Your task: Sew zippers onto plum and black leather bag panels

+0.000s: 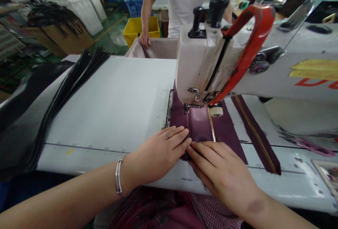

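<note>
A dark purple leather-like panel (229, 130) with a gold zipper (212, 125) set in it lies under the head of a white sewing machine (195, 63). My left hand (161, 151), wearing a ring and a silver bangle, rests flat on the panel's near left edge, fingers stretched forward. Close beside it, my right hand (219, 167) lies on the near edge, its fingers extended and the fingertips meeting those of the left. The needle area is just beyond both hands. To the right, a separate purple zipper strip (257, 135) lies on the table.
Dark strips (71, 81) are draped over the table's left side. Pink-handled scissors (314, 147) lie at the right below the machine arm. Across the table a person in a white shirt (185, 4) holds a beige cloth (163, 48); a yellow crate (129, 32) stands behind.
</note>
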A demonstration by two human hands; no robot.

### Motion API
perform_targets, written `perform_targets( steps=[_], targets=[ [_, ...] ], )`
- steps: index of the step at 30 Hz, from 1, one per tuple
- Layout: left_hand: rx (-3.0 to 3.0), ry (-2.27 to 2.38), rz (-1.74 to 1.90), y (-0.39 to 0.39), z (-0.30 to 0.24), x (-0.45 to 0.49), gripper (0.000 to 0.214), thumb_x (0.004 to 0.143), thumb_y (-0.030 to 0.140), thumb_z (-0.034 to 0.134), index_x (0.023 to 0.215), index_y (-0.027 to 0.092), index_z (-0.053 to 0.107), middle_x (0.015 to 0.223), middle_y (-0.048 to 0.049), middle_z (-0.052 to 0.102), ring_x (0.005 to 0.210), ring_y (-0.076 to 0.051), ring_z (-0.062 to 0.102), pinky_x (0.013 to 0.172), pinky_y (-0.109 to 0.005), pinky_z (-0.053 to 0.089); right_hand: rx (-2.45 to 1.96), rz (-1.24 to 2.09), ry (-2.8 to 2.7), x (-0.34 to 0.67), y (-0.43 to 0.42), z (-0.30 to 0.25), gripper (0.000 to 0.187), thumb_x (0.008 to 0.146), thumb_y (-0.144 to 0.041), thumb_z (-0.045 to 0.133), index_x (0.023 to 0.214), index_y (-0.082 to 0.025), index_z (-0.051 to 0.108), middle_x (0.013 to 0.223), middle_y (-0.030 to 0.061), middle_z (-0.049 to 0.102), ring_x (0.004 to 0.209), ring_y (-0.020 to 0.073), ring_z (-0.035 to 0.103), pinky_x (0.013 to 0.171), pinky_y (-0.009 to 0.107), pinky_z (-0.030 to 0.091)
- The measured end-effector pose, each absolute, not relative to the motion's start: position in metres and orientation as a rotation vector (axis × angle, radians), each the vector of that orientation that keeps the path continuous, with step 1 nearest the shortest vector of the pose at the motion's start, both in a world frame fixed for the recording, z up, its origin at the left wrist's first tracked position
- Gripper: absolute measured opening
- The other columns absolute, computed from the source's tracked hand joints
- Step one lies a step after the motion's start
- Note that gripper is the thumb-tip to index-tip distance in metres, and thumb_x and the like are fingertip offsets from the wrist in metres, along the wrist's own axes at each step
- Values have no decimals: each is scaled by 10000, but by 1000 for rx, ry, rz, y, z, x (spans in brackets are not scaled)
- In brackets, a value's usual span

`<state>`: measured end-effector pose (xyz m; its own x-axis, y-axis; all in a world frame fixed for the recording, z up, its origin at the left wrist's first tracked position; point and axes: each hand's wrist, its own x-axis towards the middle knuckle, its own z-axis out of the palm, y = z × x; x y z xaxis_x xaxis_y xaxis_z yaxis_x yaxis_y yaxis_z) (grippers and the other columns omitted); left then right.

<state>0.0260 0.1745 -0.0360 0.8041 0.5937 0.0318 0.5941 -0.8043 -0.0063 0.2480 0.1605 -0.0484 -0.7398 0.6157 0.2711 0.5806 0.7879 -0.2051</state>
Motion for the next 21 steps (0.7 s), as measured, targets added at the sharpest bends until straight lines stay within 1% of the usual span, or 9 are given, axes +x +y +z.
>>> perform_targets(
  steps=[4,6,9,14,19,21],
  targets=[
    [-2941,-943,-113,177,-37,25,406,969,274,381,1311,75,476,1377,-106,483,1330,-245,367,1151,-418,309,-935,148,-2677,248,171,-48,347,920,-199,530,1262,-143,527,1192,65,583,1048,245,499,890,430,436],
    [-2927,-952,-182,182,-37,25,396,975,304,377,1274,85,516,1346,-97,515,1298,-231,409,1131,-401,347,-930,137,-2694,247,176,-47,351,915,-203,542,1262,-150,525,1194,65,580,1048,247,498,887,430,439],
    [-2895,-920,-288,193,-38,24,364,970,298,401,1226,91,557,1295,-89,558,1246,-224,461,1086,-388,409,-933,127,-2713,246,184,-45,339,915,-212,547,1249,-158,532,1171,64,588,1027,247,505,877,430,445],
    [-2867,-870,-296,211,-43,23,350,967,265,406,1229,79,545,1266,-91,578,1254,-230,458,1067,-407,432,-953,96,-2705,243,200,-42,283,931,-238,523,1199,-159,563,1119,65,610,991,241,527,880,426,452],
    [-2880,-911,-357,221,-44,22,363,962,298,416,1204,68,561,1239,-111,589,1219,-222,497,1064,-388,439,-984,86,-2697,242,211,-45,306,948,-253,491,1233,-159,551,1153,67,604,1037,246,525,910,429,450],
    [-2873,-864,-387,220,-46,20,335,951,261,446,1185,59,573,1192,-107,616,1183,-214,524,1052,-371,449,-992,93,-2668,243,213,-48,307,956,-259,477,1239,-166,551,1191,63,595,1070,247,519,923,431,448]
  ],
)
